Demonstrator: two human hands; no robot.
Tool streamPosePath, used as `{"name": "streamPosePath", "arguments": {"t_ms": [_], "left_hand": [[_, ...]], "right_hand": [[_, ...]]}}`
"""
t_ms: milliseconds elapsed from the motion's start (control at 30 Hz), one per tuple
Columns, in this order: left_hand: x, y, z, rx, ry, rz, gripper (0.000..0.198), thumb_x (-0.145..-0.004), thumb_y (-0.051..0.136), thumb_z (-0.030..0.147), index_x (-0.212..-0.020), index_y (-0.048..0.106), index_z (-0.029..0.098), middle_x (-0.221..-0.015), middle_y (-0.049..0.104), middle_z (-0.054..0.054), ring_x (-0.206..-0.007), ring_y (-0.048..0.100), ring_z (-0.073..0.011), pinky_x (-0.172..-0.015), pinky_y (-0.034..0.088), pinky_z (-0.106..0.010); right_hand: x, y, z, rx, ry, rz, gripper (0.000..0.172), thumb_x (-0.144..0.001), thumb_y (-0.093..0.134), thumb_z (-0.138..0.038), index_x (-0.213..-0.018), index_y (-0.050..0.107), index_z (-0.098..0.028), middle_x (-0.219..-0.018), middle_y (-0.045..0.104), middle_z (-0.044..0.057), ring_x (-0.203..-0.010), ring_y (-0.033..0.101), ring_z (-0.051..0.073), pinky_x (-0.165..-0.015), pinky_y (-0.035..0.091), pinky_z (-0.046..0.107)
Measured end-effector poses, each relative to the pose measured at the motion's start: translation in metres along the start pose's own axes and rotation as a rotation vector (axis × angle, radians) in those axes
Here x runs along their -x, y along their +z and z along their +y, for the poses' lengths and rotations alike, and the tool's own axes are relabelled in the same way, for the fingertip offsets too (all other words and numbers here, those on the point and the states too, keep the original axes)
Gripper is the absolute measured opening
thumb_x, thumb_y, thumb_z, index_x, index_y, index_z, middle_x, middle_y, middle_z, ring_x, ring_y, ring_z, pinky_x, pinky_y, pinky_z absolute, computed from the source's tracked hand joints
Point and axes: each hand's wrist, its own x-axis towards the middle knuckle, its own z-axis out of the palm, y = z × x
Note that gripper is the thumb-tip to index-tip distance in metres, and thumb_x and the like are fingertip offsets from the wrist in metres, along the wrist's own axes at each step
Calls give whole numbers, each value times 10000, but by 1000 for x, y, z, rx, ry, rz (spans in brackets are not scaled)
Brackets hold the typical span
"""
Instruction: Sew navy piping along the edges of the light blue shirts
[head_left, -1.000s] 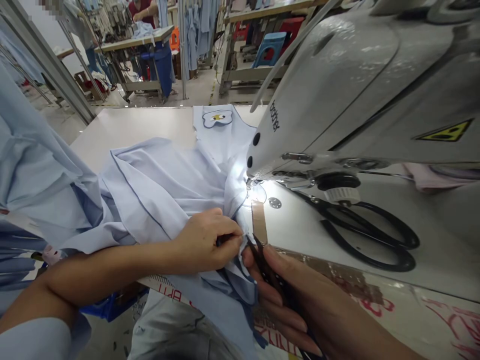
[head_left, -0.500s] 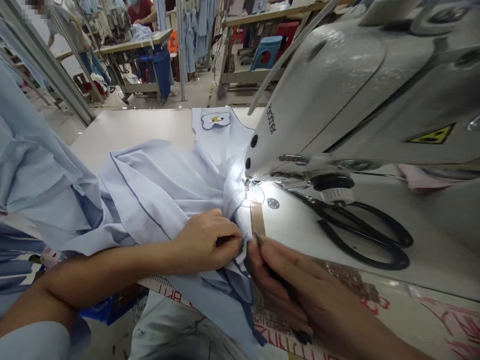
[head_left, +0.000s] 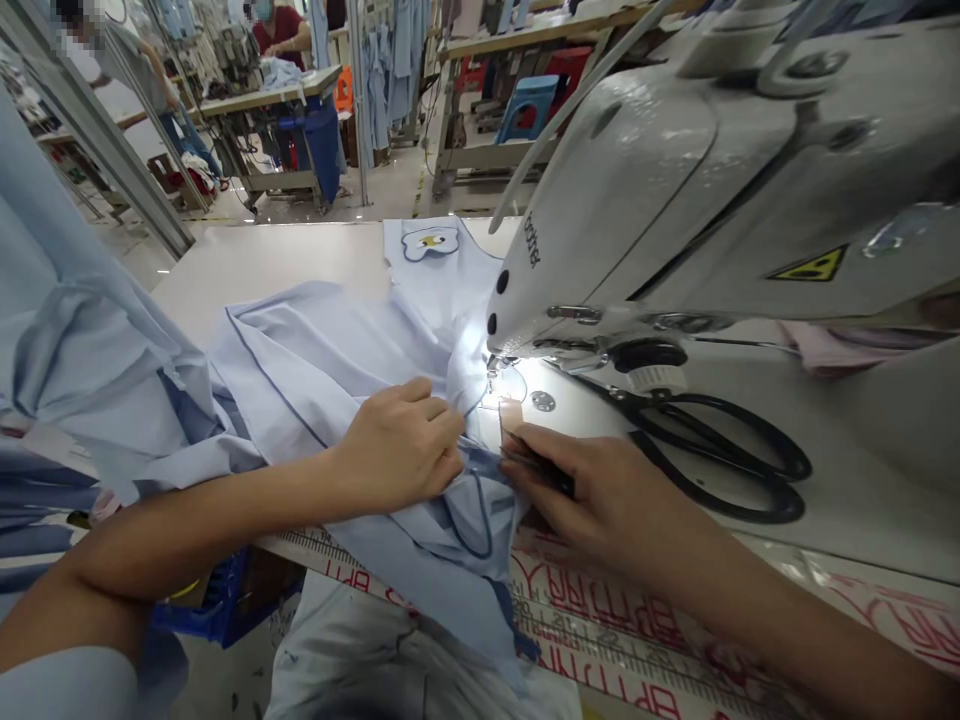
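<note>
The right hand [head_left: 611, 490] has moved up to just beside the sewing machine foot [head_left: 493, 368], small snips [head_left: 540, 470] now lying flatter in its grip. The left hand [head_left: 397, 447] has drawn back along the blue garment [head_left: 300, 370].

A garment factory floor is being seen from a sewing station. A Brother sewing machine [head_left: 637, 200] is being carried by the worktop [head_left: 262, 255], with a pale blue garment [head_left: 337, 370] being handled beside it, large shears [head_left: 712, 450] being kept within reach and a printed measuring scale [head_left: 600, 630] being shown along the edge. Beyond, another person [head_left: 277, 30] is being seen at a further sewing table [head_left: 262, 90], blue garments [head_left: 390, 70] are being hung on racks, and a blue plastic stool [head_left: 529, 105] is being kept nearby.
</note>
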Motion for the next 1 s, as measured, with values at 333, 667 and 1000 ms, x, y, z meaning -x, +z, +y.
{"name": "streamPosePath", "arguments": {"t_ms": [333, 667, 1000], "left_hand": [[-15, 9, -5, 86, 226, -46, 208, -809, 469, 177, -993, 541, 110, -1064, 610, -92, -1082, 491, -211, -976, 410, -346], [-14, 8, -5, -96, 214, 40, 173, -854, 431, 176, -733, 548, 137, -826, 578, -76, -822, 486, -200, -683, 418, -309], [-5, 8, 4, 229, 6, -28, 259, -865, 399, 190, -671, 560, 129, -663, 543, -33, -712, 440, -143, -694, 415, -254]], "right_hand": [[2, 1, -3, -94, -91, 70, 259, -852, 461, -277, -619, 379, -198, -483, 411, -57, -432, 337, 68, -409, 266, 197], [3, 0, -3, -148, -4, 50, 239, -844, 444, -297, -630, 397, -200, -490, 390, -52, -443, 324, 80, -430, 264, 224], [30, -4, -31, -1310, 616, -272, 425, -812, 429, -634, -844, 505, -218, -603, 339, -51, -438, 271, 65, -391, 276, 207]]}}
